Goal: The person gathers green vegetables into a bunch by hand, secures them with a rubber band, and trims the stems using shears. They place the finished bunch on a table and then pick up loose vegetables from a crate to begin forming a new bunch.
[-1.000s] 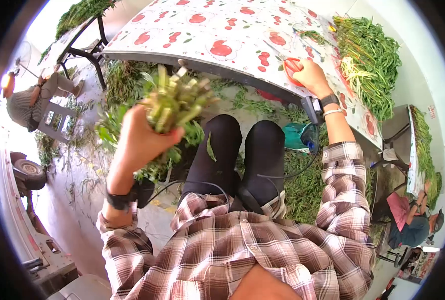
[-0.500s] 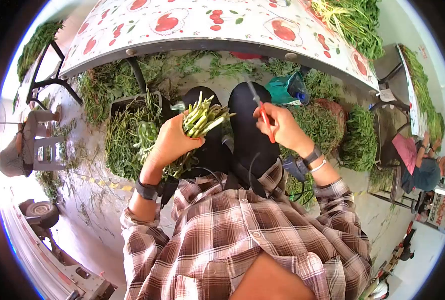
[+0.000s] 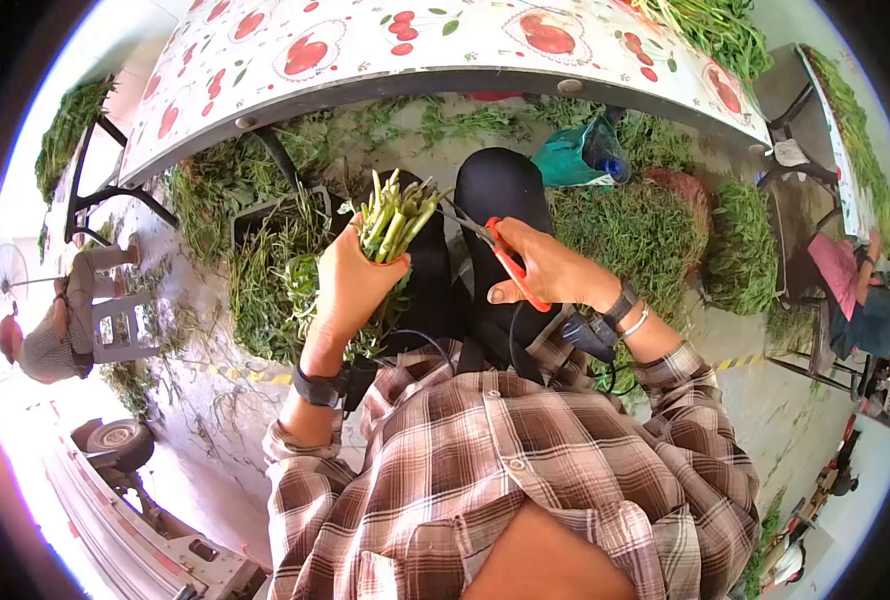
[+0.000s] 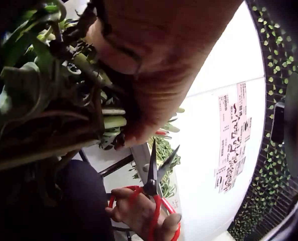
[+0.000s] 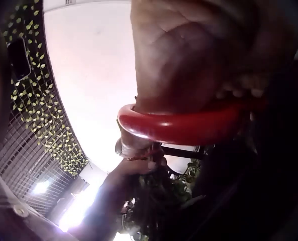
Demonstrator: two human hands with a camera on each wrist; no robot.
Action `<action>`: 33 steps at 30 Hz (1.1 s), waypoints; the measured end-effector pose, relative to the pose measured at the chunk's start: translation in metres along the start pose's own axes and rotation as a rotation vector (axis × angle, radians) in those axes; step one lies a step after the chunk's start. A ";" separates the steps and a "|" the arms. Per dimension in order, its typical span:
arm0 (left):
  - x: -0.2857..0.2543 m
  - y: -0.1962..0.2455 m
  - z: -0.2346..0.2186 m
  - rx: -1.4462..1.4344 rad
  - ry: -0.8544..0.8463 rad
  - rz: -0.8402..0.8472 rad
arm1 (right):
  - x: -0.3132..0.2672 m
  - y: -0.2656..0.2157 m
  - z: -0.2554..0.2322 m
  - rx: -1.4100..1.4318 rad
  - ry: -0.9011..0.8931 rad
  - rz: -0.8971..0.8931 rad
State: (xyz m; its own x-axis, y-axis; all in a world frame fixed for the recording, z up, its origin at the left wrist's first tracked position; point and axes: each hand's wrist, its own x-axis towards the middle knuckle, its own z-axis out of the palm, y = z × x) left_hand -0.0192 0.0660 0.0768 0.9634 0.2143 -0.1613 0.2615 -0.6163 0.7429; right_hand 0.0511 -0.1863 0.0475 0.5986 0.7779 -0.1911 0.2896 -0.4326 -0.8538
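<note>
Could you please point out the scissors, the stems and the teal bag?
Scissors (image 4: 151,188): left wrist view, the pivot.
Stems (image 3: 396,224): head view, their bare length.
Teal bag (image 3: 567,158): head view, its side.

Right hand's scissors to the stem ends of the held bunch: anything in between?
Nothing visible in between. The scissors in the right hand are open beside the stem ends; the left hand grips lower down.

Can't read the smallest print on the sign (image 4: 232,138). Can't see blades on the scissors (image 5: 171,126) in the right wrist view, nor the worktop (image 3: 355,62) beyond the head view's top edge.
</note>
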 end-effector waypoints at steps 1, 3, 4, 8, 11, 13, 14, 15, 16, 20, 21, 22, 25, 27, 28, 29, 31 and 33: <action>-0.001 -0.004 0.005 0.046 0.048 0.011 | -0.001 0.000 0.000 0.021 -0.030 0.019; -0.004 -0.003 0.009 0.096 0.099 0.033 | -0.006 0.003 -0.001 0.101 -0.044 0.047; -0.006 -0.001 0.012 0.101 0.089 0.037 | -0.009 0.005 -0.002 0.171 -0.062 0.070; -0.008 -0.001 0.025 0.118 0.131 0.132 | -0.015 -0.002 -0.005 0.045 -0.044 0.086; -0.010 -0.004 0.033 0.212 0.195 0.228 | -0.014 -0.007 -0.006 -0.005 -0.064 0.094; -0.011 -0.003 0.035 0.231 0.193 0.221 | -0.012 -0.004 -0.003 0.023 -0.028 0.091; -0.011 -0.003 0.035 0.250 0.194 0.213 | -0.011 -0.003 -0.001 0.049 0.006 0.084; -0.011 -0.004 0.035 0.256 0.192 0.206 | -0.010 -0.003 0.001 0.050 0.006 0.084; -0.011 -0.004 0.035 0.257 0.191 0.206 | -0.009 -0.004 0.003 0.039 0.049 0.053; -0.011 -0.006 0.036 0.254 0.197 0.211 | -0.007 0.003 0.014 0.065 0.165 0.002; -0.011 -0.007 0.037 0.245 0.204 0.229 | -0.007 0.002 0.014 0.067 0.163 0.002; -0.011 -0.007 0.036 0.245 0.202 0.228 | -0.007 0.001 0.013 0.020 0.177 -0.007; -0.012 -0.007 0.035 0.237 0.199 0.243 | -0.007 -0.001 0.008 0.005 0.154 0.046; -0.012 -0.006 0.033 0.248 0.200 0.239 | -0.007 -0.003 0.006 -0.056 0.190 0.019; -0.012 -0.006 0.033 0.248 0.200 0.236 | -0.007 -0.002 0.007 -0.056 0.188 0.019; -0.012 -0.006 0.032 0.236 0.196 0.229 | -0.008 -0.001 0.008 -0.030 0.216 -0.018; -0.010 -0.006 0.031 0.224 0.195 0.221 | -0.007 0.006 0.012 -0.004 0.242 -0.057; -0.010 -0.004 0.029 0.216 0.163 0.187 | -0.006 0.017 0.021 0.125 0.323 -0.087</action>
State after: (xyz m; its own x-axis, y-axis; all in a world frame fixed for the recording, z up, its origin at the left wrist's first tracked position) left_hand -0.0280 0.0441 0.0564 0.9782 0.1903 0.0837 0.1048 -0.7991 0.5921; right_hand 0.0370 -0.1891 0.0239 0.7864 0.6170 0.0311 0.2687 -0.2963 -0.9165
